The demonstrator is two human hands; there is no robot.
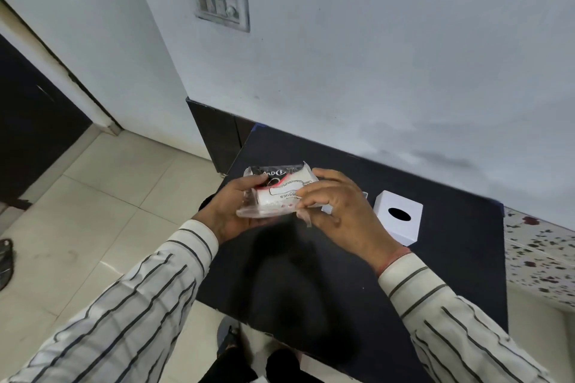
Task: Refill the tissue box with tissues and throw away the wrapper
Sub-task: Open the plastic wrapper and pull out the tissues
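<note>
The black table (435, 274) lies under both hands and extends to the right of the grip. The white tissue box (398, 217) stands upright on the table, just to the right of the right hand, round opening facing up; it is apart from the hand. The tissue pack (280, 191), still in its clear printed wrapper, is held above the table between the two hands. The left hand (231, 210) supports the pack from below and from its left end, fingers wrapped over the top edge. The right hand (339, 211) closes over the pack's right end, thumb and forefinger pinching a loose flap of wrapper (303, 216) at the near right corner.
</note>
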